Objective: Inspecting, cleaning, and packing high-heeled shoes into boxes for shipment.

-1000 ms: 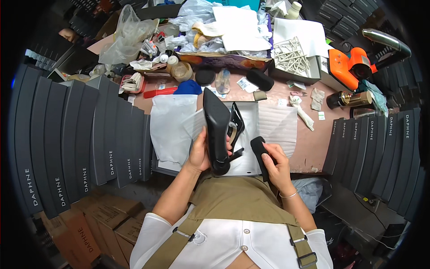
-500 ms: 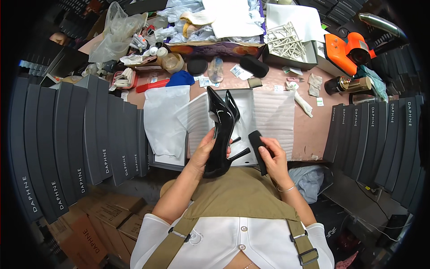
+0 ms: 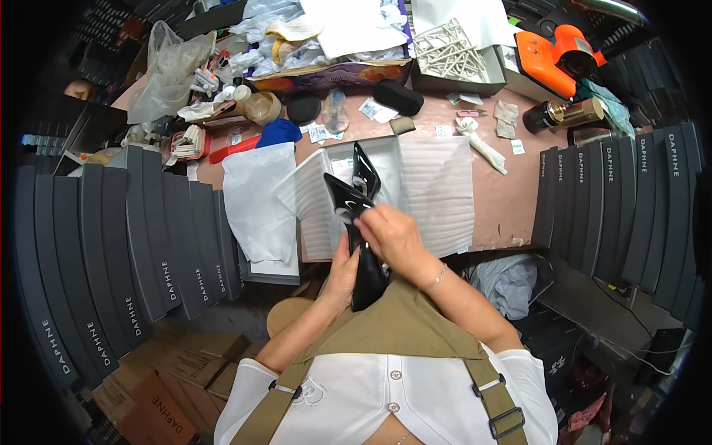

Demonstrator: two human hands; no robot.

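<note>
My left hand (image 3: 343,276) is wrapped round a glossy black pointed pump (image 3: 369,282), held toe away from me, close to my apron. Against its toe lies a second black pump (image 3: 363,165), also pointing away; how it is supported is hidden. My right hand (image 3: 391,236) reaches across the held pump, fingers bent and pressed together at its upper, slightly blurred. Whatever those fingers hold is covered by the hand. Beneath the shoes is an open grey shoe box (image 3: 389,153), with ribbed white foam sheet (image 3: 439,189) spread over its right side.
Stacks of dark grey shoe boxes (image 3: 148,230) flank me left and right (image 3: 586,200). White paper (image 3: 259,196) lies left of the open box. Farther back are a purple carton (image 3: 334,74), a box of white sticks (image 3: 452,52) and an orange device (image 3: 545,63).
My right hand has moved left from beside the pumps onto the held one. The black block it gripped no longer shows. The view has shifted slightly.
</note>
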